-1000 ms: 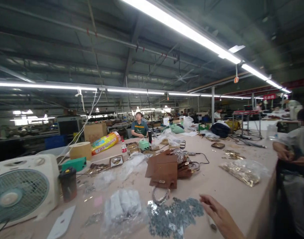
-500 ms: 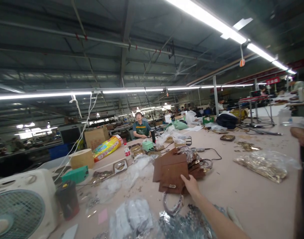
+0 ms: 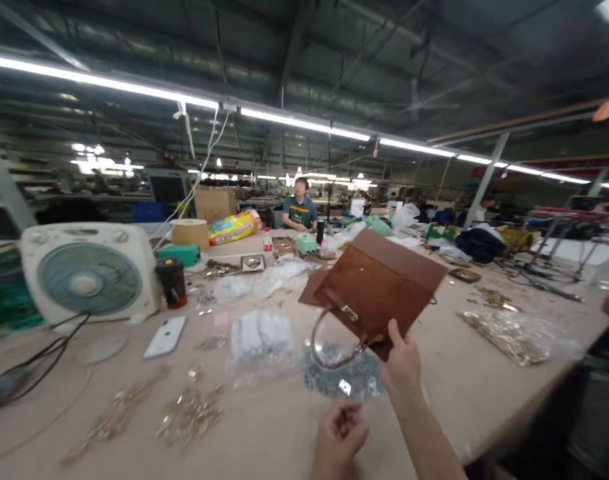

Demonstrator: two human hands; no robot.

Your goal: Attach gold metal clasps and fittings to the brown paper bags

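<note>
Toward half past four, the right grip [image 3: 403,363] is bare, its slim forearm [image 3: 428,433] uncovered down to the view's lower edge; near half past five, the left grip [image 3: 340,433] (slightly blurred) is bare too.

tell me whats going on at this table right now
A person's right hand holds a flat brown bag piece by its edge, tilted up above the table, its looped handle hanging over a pile of small grey pieces. The left hand is nearer the wearer, fingers curled; whether it holds anything is unclear. A white fan and a phone are off to the left, and another person is across the table.
</note>
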